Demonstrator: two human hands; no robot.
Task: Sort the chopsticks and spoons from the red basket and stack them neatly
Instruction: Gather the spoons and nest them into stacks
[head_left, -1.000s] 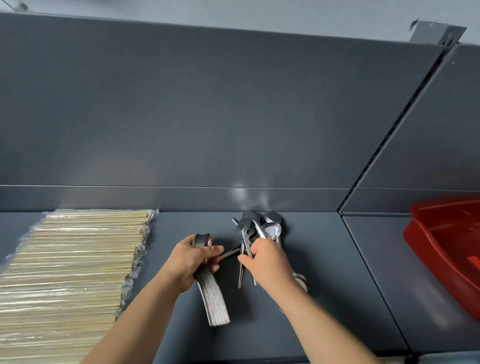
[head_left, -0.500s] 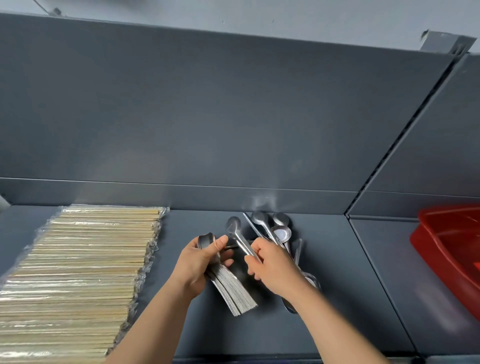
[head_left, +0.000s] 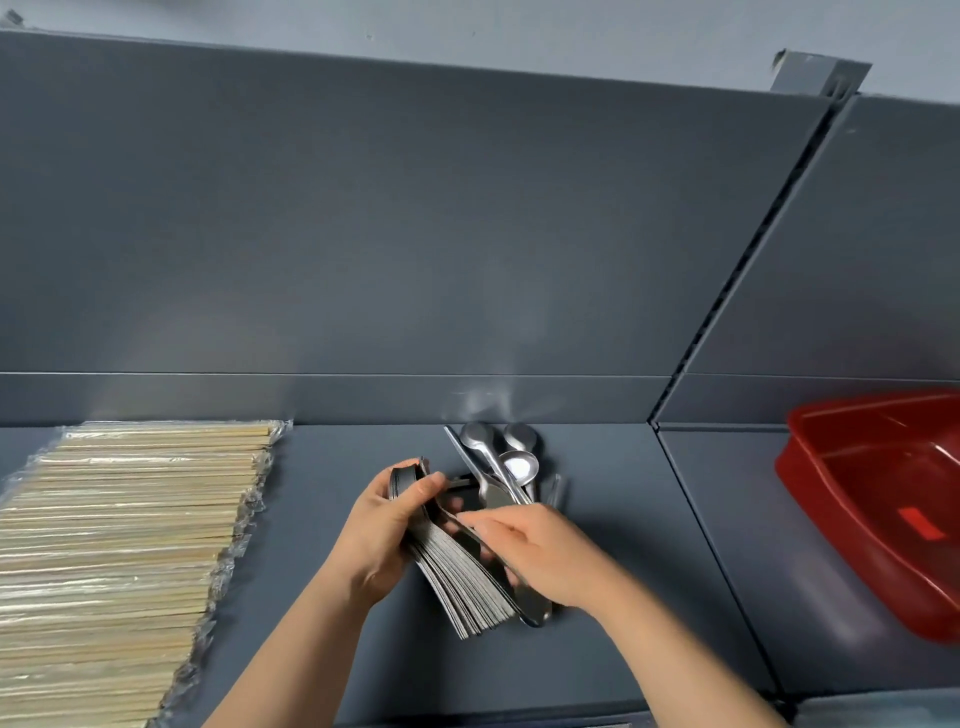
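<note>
Now seating a just-lifted spoon (head_left: 535, 610), pinched in right hand (head_left: 545, 556), against the spoon stack (head_left: 467, 587) clasped by left hand (head_left: 384, 525). Thinning loose spoons (head_left: 498, 462) beyond fingertips.

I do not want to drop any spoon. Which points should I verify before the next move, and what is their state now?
1. Grip of left hand on spoon stack: ok.
2. The right hand holds one spoon against the stack: ok.
3. That spoon nested fully: cannot tell, hands hide it.
4. The loose spoons lie near the hands: ok.
5. The red basket emptied: cannot tell, partly out of view.
6. The chopsticks stacked evenly: ok.
</note>
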